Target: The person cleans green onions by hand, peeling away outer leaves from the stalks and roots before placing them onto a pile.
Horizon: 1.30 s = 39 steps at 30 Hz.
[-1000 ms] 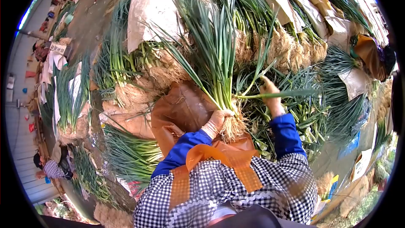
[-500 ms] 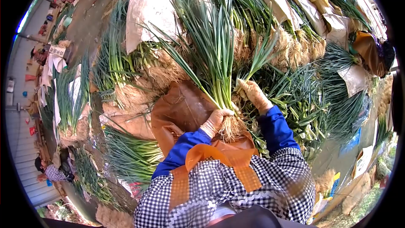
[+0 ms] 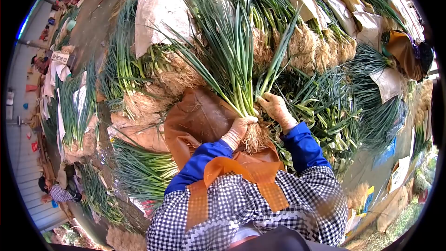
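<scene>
My left hand (image 3: 239, 128) is wrapped round the lower stems of a large bunch of green onions (image 3: 239, 72), whose leaves fan upward. Pale stringy roots (image 3: 255, 138) hang below that fist. Just to the right, my right hand (image 3: 276, 108) pinches the base of a green onion stalk (image 3: 269, 80) beside the bunch, its leaves pointing up and right. A brown apron (image 3: 200, 116) lies under and left of the bunch. Loose green onions and leaves (image 3: 325, 111) are heaped right of my right hand.
Rooted bundles (image 3: 320, 49) lie across the top, near a white sack (image 3: 165, 11). More green onions (image 3: 144, 167) lie at lower left. A person (image 3: 60, 190) is at the far left. A brown bag (image 3: 403, 56) sits at right.
My right hand has come in from the right to beside the bunch, and the stalk in it now stands more upright. My left hand keeps its grip on the bunch.
</scene>
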Tool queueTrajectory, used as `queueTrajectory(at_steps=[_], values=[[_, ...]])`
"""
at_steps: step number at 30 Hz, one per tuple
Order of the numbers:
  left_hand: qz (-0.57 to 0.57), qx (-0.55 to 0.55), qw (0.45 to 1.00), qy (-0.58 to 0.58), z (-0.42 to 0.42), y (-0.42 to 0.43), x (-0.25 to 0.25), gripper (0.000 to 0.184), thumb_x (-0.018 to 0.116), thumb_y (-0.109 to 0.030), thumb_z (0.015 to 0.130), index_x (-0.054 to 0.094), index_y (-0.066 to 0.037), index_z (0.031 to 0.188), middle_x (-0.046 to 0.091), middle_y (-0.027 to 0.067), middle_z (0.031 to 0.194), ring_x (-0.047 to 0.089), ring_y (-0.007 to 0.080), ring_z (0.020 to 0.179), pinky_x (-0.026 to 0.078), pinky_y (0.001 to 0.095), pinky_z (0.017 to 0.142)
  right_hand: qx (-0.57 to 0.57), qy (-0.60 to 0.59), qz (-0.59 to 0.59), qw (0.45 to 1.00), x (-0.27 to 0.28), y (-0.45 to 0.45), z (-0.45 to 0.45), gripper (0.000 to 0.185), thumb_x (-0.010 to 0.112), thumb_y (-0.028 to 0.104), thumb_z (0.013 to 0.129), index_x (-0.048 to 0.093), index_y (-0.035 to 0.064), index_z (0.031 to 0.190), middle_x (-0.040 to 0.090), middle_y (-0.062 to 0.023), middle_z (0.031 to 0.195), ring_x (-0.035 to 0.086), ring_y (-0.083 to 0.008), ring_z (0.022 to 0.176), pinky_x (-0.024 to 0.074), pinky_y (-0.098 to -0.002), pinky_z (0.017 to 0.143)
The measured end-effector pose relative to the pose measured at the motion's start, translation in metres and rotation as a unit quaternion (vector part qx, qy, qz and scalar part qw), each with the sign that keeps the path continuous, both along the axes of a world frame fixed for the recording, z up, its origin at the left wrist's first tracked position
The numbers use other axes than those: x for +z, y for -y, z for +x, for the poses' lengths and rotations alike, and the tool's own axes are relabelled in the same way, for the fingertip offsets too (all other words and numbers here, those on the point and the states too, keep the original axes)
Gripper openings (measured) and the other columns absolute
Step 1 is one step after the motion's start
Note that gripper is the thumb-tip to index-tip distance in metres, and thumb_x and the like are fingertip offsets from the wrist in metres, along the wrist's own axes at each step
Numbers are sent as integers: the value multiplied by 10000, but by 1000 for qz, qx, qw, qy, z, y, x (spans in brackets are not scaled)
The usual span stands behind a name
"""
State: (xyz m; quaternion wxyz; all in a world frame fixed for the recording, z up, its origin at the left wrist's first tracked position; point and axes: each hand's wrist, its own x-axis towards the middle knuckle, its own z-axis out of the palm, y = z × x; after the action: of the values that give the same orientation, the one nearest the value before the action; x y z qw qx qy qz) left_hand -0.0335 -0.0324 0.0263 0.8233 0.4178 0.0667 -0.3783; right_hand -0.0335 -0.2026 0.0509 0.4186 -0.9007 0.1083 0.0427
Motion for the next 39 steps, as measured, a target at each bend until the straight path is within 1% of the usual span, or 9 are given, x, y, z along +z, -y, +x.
queueTrajectory(at_steps=[2,7,10,12,20,24,27,31,39], values=[[-30,3,997,-67,0,-3,-10,222,567,26,717,582,14,938,606,75,878,590,174,786,498,284,733,201,116,-233,944,32,-7,-6,236,563,285,845,610,55,828,585,-109,654,589,-244,601,485,-328,585],[-64,-18,988,-136,5,-10,-7,238,553,7,722,586,75,948,626,119,898,606,205,778,508,312,742,376,-174,137,900,75,22,-37,145,590,197,826,629,64,870,625,-85,742,603,-187,710,493,-309,655],[-47,-4,992,-118,4,-4,-3,224,554,20,709,589,54,928,623,108,848,606,205,741,512,307,720,191,-14,-174,966,51,39,-25,307,650,233,806,606,40,1041,666,-88,893,640,-156,755,510,-261,686],[-35,10,994,-104,2,-1,-2,232,546,42,700,580,33,930,613,94,833,600,200,736,509,296,710,-27,-24,120,992,66,18,-10,397,687,262,775,587,23,1076,666,-102,847,637,-159,749,507,-255,696],[-49,21,988,-144,2,-5,-32,209,532,-6,749,580,50,945,616,124,900,601,241,793,501,356,773,138,67,-350,924,56,-32,-2,239,548,265,820,558,149,611,552,-33,549,562,-213,455,441,-335,410],[-30,34,994,-99,0,-5,-9,209,532,-2,740,585,57,933,624,135,863,611,232,779,515,330,741,223,252,-2,942,59,-6,-39,198,602,137,756,496,98,593,468,-88,527,488,-262,423,390,-351,399],[-20,49,994,-92,5,0,-33,187,523,7,722,580,56,893,616,122,807,607,226,737,519,319,712,333,-61,196,920,107,10,-57,131,618,150,780,566,53,709,475,-126,594,517,-246,538,422,-348,519],[-10,51,999,-2,5,7,-31,168,523,21,729,576,40,887,610,109,789,609,229,736,525,336,679,222,-92,-207,948,91,33,-37,281,638,258,789,614,123,1035,637,-103,776,626,-252,682,507,-344,616],[27,76,996,24,3,5,-7,272,534,66,691,566,7,955,606,83,821,593,182,747,497,268,691,167,18,-49,985,20,20,18,266,630,292,779,652,129,988,641,-107,784,624,-258,733,494,-322,665]])
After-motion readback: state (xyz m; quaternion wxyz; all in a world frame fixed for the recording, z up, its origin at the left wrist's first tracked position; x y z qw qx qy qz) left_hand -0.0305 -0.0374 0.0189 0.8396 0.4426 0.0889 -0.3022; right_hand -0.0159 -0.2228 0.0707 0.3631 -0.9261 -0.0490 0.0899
